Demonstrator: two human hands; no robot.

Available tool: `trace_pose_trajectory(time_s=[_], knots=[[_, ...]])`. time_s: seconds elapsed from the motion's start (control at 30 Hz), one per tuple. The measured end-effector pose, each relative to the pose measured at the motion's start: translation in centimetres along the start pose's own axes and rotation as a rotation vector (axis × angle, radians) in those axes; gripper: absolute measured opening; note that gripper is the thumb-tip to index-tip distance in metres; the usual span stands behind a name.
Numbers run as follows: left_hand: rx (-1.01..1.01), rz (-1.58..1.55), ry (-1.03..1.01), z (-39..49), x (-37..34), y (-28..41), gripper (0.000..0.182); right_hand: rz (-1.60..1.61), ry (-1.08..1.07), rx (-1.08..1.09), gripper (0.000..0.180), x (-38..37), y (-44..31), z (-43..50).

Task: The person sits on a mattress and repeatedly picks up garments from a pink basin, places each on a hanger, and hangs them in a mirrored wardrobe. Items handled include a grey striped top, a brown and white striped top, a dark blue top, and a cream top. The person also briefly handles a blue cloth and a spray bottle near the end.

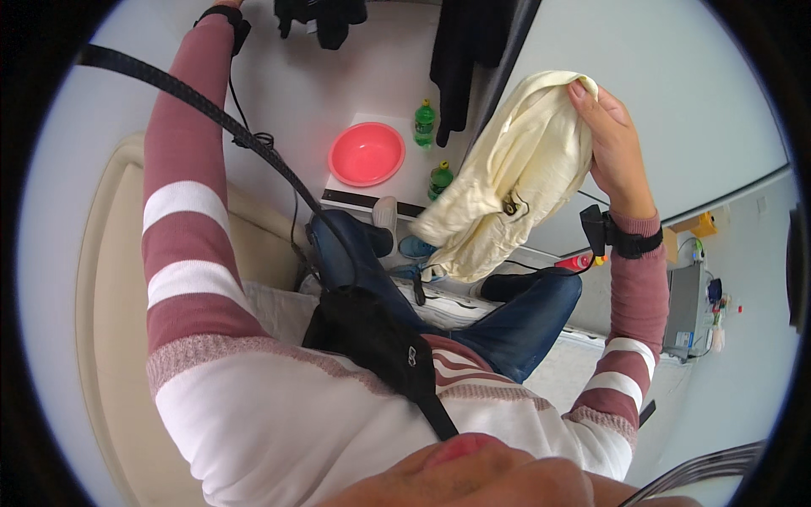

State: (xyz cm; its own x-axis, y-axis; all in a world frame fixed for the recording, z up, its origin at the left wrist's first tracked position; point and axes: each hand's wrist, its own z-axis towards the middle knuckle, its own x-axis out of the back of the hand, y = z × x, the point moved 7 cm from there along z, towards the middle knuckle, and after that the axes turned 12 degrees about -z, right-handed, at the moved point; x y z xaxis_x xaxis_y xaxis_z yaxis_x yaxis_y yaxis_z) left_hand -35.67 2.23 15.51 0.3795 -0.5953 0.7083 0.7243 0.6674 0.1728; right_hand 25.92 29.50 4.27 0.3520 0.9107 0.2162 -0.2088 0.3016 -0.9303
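Observation:
My right hand [614,136], raised on the right, pinches the upper edge of a pale yellow cloth garment [538,158] between thumb and fingers. The garment hangs down in loose folds towards my knees, with a small dark fitting [509,206] on its lower part. My left arm [187,127] stretches up to the top left, wearing a black wrist strap [239,28]. Past that strap the left hand is cut off by the picture's edge, so whatever it touches is hidden.
Ahead, a pink plastic basin [366,154] and two green bottles [424,123] stand on a white board [345,191]. Dark clothes [469,57] hang above. Blue shoes [415,247] lie near my feet. A black cable [203,114] crosses my left side, beside a cream padded panel [104,285].

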Motion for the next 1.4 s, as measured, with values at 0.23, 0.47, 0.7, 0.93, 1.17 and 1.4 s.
trace_pose_trajectory(time_s=[0.23, 0.47, 0.7, 0.93, 1.17, 1.4], knots=[[0.200, -0.317, -0.176, 3.2, -9.1, -5.9, 0.035, -0.117, 0.113, -0.065, 0.030, 2.1, 2.1, -2.8], [0.167, -0.426, 0.104, 0.9, -4.9, -6.8, 0.030, -0.105, 0.121, -0.075, 0.029, 2.2, 2.5, -4.2], [-0.093, -0.733, 0.430, -5.6, 3.3, -3.9, 0.032, -0.033, 0.048, -0.083, 0.028, 1.8, 4.9, -3.4], [0.202, -0.446, 0.236, -17.2, 10.9, 3.4, 0.033, 0.101, -0.104, -0.002, 0.030, -0.3, 4.1, -0.8], [0.179, -0.798, 0.356, -33.7, 15.4, 23.5, 0.032, 0.097, -0.266, 0.087, 0.027, -4.7, 2.9, 2.0], [0.175, -1.122, 0.287, -41.0, 12.8, 35.5, 0.023, -0.083, -0.264, 0.282, 0.046, -8.0, -5.0, 3.6]])
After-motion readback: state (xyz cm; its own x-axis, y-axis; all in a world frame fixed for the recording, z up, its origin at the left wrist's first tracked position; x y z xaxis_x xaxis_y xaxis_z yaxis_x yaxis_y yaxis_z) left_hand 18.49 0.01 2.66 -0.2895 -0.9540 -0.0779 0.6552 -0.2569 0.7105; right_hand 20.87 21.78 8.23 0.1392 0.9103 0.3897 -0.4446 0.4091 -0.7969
